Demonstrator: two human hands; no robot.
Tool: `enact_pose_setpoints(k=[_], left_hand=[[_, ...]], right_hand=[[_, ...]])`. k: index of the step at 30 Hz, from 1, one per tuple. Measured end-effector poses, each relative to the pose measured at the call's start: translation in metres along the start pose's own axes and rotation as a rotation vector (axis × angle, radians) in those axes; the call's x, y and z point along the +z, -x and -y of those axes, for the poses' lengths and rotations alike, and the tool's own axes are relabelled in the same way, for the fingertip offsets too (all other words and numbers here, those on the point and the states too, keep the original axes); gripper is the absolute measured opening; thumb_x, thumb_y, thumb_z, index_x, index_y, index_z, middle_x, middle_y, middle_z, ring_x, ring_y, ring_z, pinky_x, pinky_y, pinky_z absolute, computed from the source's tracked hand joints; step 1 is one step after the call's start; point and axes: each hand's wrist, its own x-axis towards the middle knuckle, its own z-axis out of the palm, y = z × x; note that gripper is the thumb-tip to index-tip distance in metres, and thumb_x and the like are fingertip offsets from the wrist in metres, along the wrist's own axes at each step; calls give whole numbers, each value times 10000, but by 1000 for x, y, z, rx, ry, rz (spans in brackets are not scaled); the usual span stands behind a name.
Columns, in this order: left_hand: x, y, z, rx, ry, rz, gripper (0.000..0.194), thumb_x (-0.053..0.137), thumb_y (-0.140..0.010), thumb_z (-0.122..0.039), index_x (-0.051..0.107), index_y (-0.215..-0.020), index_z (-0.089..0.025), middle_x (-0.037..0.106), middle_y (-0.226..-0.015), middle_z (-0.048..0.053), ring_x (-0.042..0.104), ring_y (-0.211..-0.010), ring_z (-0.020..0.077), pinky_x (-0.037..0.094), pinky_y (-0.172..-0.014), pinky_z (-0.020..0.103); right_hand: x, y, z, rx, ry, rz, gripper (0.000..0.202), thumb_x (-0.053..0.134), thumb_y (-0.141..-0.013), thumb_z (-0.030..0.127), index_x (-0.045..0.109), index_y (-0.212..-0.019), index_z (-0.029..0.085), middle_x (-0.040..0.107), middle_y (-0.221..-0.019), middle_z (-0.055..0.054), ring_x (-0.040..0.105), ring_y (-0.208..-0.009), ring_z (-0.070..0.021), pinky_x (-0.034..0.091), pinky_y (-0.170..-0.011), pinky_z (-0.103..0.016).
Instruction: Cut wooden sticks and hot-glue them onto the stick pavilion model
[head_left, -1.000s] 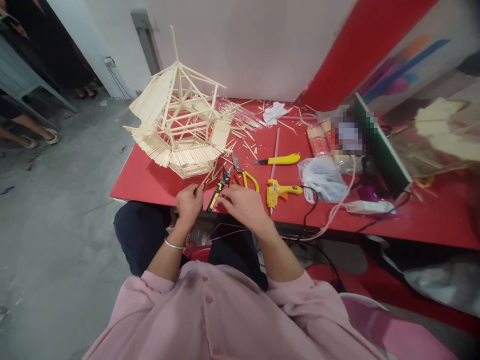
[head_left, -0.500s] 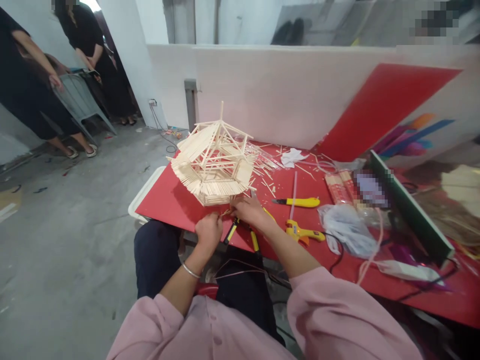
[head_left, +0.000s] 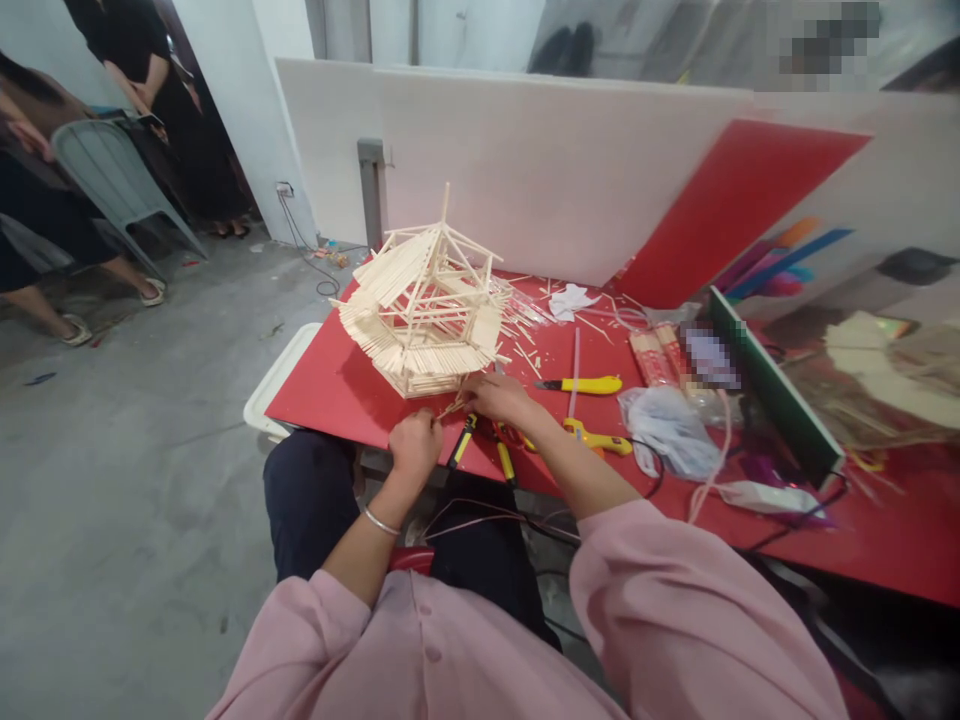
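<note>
A many-sided model building of thin pale wooden sticks (head_left: pixel 427 310) stands on the red tabletop (head_left: pixel 337 400), with a pointed roof that is partly covered. Just in front of its near edge, my left hand (head_left: pixel 415 442) is closed, its fingers pinched on small pale sticks. My right hand (head_left: pixel 495 396) is closed beside it, its fingertips on the same sticks near the model's front right corner. The sticks between the hands are small and partly hidden. Black-and-yellow handled pliers (head_left: pixel 465 440) lie on the table edge below my right hand.
Right of the hands lie a yellow cutter knife (head_left: pixel 592 385), a yellow glue gun (head_left: pixel 600 438) and a crumpled plastic bag (head_left: pixel 667 430). Loose sticks (head_left: pixel 529 355) are scattered behind. A green board (head_left: pixel 780 390) stands at right. People stand by a grey chair (head_left: pixel 112 170) at far left.
The whole view has shifted, so the table items appear further left and slightly higher. Both hands stay together in front of the model, a little closer to each other.
</note>
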Motion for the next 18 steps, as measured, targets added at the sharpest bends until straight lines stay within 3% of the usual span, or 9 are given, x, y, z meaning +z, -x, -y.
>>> enact_pose_setpoints(k=[6,9,12,18], left_hand=[[-2,-2,1,7,-6,19,281,493,-927,-277,731,-1015,-155,756,-965,137,702,-901,251,446,-709,294],[1,-3,3,11,-4,25,285,499,-922,-284,734,-1018,-156,755,-977,140,699,-898,248,445,-709,293],[2,-4,6,24,18,25,272,510,-903,-259,742,-1016,-174,757,-960,125,697,-900,237,448,-723,288],[3,-3,7,13,55,-11,251,535,-884,-270,750,-992,-198,765,-948,103,700,-897,241,445,-725,295]], right_hand=[[-18,8,-11,127,1,9,276,563,-887,357,729,-1090,270,716,-1143,-65,633,-1026,-232,432,-747,-273],[-20,10,-16,155,3,30,310,561,-888,431,745,-1056,248,727,-1087,-96,644,-977,-253,429,-717,-292],[-20,12,-23,163,-12,57,266,597,-862,410,758,-1007,257,743,-1027,-77,651,-909,-232,411,-674,-276],[-26,23,-60,252,-38,-11,281,565,-877,379,742,-1063,266,750,-1057,-47,645,-928,-201,378,-649,-252]])
